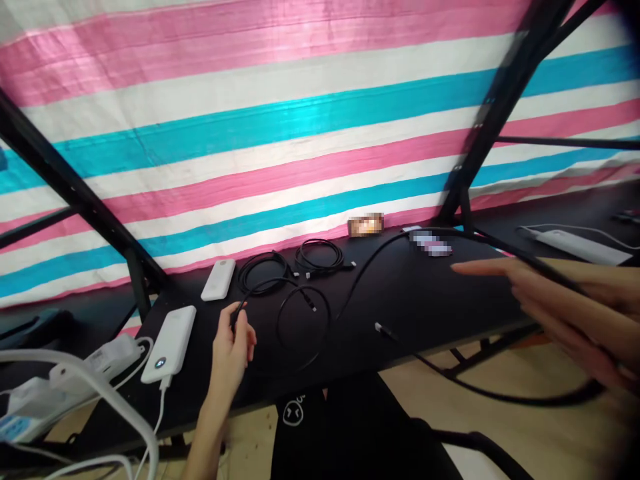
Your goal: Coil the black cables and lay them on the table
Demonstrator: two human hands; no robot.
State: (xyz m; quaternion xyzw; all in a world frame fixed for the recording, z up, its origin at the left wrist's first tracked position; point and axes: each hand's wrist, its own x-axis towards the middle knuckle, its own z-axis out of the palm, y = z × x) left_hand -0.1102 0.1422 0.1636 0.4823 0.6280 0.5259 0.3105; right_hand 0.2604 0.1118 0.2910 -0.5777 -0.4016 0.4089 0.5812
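My left hand (231, 353) pinches a black cable (305, 313) near its end over the front of the black table (415, 300). That cable loops on the tabletop in front of my fingers. My right hand (560, 300), blurred by motion, is spread with its fingers stretched out at the right. A long black cable (500, 393) runs under and across that hand and hangs below the table edge. Its plug end (381, 329) lies on the table near the front edge.
Two coiled black cables (265, 272) (320, 257) lie at the back. A white power bank (219, 279) lies beside them, another power bank (170, 343) with a lit light at the left. White power strips (75, 380) (575, 243) sit at both sides. A striped tarp (300, 120) hangs behind black frame bars (505, 100).
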